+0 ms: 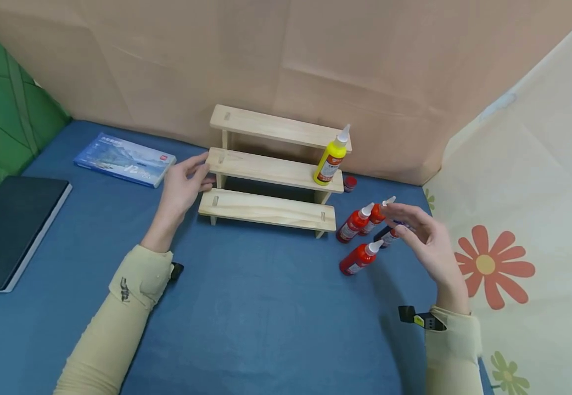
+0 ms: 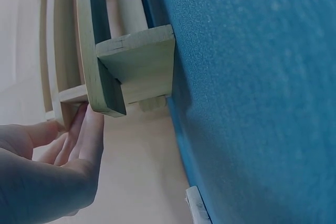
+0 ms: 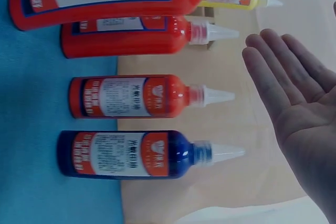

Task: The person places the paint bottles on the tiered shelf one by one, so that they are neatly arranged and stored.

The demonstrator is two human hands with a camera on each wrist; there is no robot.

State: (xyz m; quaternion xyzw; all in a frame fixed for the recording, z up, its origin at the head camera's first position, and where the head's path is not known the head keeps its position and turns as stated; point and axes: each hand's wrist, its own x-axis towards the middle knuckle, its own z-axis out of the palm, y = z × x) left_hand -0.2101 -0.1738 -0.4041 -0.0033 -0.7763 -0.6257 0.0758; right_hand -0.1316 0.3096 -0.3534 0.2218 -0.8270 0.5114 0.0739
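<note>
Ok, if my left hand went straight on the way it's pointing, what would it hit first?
Most likely the wooden rack's middle step: your left hand is right at its left end, seemingly touching it, though exact contact is hard to judge.

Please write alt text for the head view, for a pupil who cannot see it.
A left hand grips the left end of a three-tier stand, with a yellow bottle on its middle tier. A right hand hovers near three red bottles and a blue bottle on a blue table.
</note>
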